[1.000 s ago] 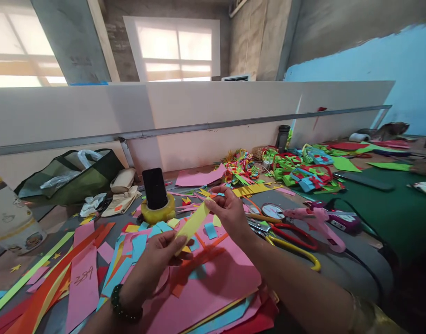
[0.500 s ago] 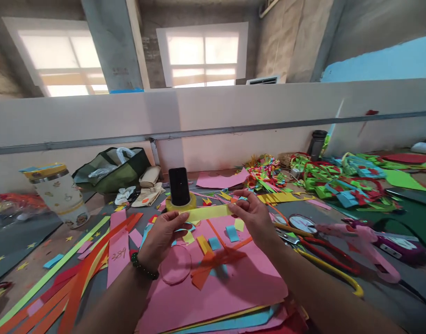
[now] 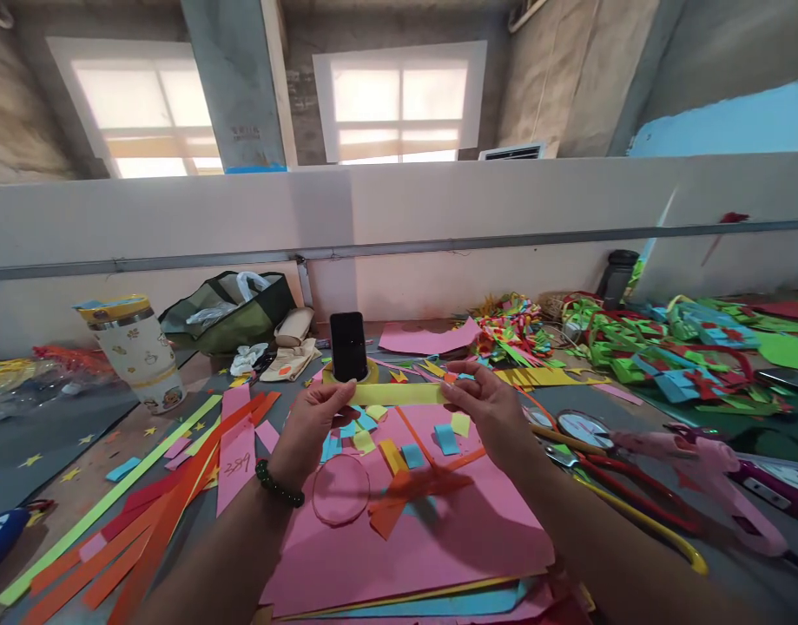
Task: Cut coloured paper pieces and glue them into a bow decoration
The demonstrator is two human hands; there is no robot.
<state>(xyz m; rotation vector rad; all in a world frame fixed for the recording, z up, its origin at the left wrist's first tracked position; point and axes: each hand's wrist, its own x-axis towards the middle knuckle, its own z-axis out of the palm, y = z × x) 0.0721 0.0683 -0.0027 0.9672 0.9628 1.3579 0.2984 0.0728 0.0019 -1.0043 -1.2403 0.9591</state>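
A short yellow paper strip (image 3: 399, 395) is stretched level between my two hands, above a stack of coloured paper sheets. My left hand (image 3: 313, 425) pinches its left end, and my right hand (image 3: 486, 408) pinches its right end. Below them, the top pink sheet (image 3: 451, 529) carries a thin pink ring (image 3: 341, 490), crossed orange strips (image 3: 392, 503) and small blue pieces (image 3: 446, 438). A black phone (image 3: 348, 345) stands upright behind the strip, against a yellow tape roll (image 3: 372, 373).
Orange paper strips (image 3: 170, 512) and a patterned tumbler (image 3: 138, 356) are on the left. To the right lie red-handled scissors (image 3: 633, 490), a pink glue gun (image 3: 717, 486) and a round dial (image 3: 584, 427). Green and red paper pieces (image 3: 672, 347) heap up at the back right.
The whole view has shifted, so the scene sits farther right. Both hands keep the yellow strip taut, now held almost level instead of slightly tilted.
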